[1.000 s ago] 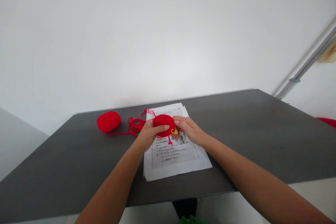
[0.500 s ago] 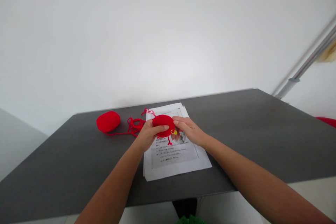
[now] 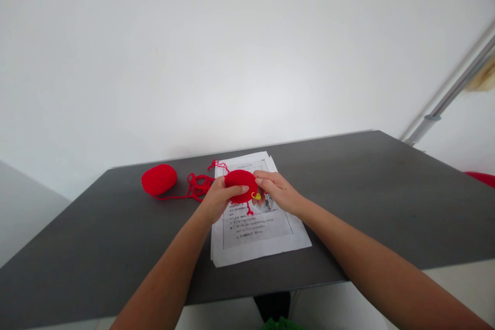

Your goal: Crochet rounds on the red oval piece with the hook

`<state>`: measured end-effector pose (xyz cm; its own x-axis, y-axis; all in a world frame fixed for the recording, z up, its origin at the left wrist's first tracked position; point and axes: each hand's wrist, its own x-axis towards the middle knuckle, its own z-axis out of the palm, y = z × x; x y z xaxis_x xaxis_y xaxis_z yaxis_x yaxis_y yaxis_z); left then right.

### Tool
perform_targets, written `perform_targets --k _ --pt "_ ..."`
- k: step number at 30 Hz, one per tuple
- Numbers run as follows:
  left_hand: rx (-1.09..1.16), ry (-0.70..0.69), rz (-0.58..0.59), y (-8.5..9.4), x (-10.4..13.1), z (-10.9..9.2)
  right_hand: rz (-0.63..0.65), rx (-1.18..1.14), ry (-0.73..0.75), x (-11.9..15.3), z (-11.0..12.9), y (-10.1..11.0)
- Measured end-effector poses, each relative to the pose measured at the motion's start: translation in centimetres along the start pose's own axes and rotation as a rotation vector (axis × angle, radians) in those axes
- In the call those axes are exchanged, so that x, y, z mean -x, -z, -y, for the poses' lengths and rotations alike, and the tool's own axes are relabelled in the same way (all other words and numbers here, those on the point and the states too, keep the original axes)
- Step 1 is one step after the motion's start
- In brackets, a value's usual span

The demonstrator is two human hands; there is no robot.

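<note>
A round red crochet piece [image 3: 237,179] is held between both hands above printed sheets. My left hand [image 3: 218,198] grips its left side, the thumb lying flat across the front. My right hand [image 3: 276,189] pinches the right edge with thumb and fingers; whether a hook is in those fingers is hidden. A yellow stitch marker [image 3: 256,196] hangs at the lower right edge of the piece. Short red yarn ends [image 3: 249,210] dangle below it. Loose red yarn [image 3: 199,185] lies tangled just left of my left hand.
The red yarn ball [image 3: 159,179] rests on the dark table [image 3: 116,237] at the left, a strand running to the tangle. Printed paper sheets [image 3: 263,247] lie under my hands. Behind the table stands a white wall [image 3: 240,62]. A grey metal pole [image 3: 460,82] slants at the right.
Almost nothing differs. Both hands keep the same hold on the red crochet piece, and the yarn ball and sheets stay in place.
</note>
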<state>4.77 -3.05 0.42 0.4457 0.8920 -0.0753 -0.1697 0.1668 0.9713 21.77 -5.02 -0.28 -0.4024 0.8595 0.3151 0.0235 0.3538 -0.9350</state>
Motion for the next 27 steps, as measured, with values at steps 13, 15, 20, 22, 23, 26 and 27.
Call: perform_targets --k 13,15,20,22,23,26,27 --pt "-0.028 -0.008 0.005 0.04 -0.02 0.02 -0.025 0.030 -0.014 -0.03 -0.03 0.03" --pt "-0.031 -0.006 0.007 0.02 0.00 -0.01 -0.020 0.024 -0.012 -0.04 -0.03 0.05" --pt "-0.037 -0.008 0.020 -0.03 0.05 -0.08 -0.013 0.020 -0.008 0.01 -0.01 0.04" --pt "-0.046 -0.012 0.034 0.06 0.03 0.02 -0.017 0.025 -0.014 0.01 -0.03 0.03" --pt "-0.048 -0.014 0.037 0.12 0.01 0.09 -0.018 0.029 -0.015 0.00 -0.05 0.03" --pt "-0.040 -0.013 0.029 0.28 -0.05 0.29 -0.015 0.044 -0.002 -0.02 -0.10 0.05" --pt "-0.031 -0.010 0.026 0.30 -0.07 0.33 -0.013 0.048 0.003 -0.02 -0.11 0.06"
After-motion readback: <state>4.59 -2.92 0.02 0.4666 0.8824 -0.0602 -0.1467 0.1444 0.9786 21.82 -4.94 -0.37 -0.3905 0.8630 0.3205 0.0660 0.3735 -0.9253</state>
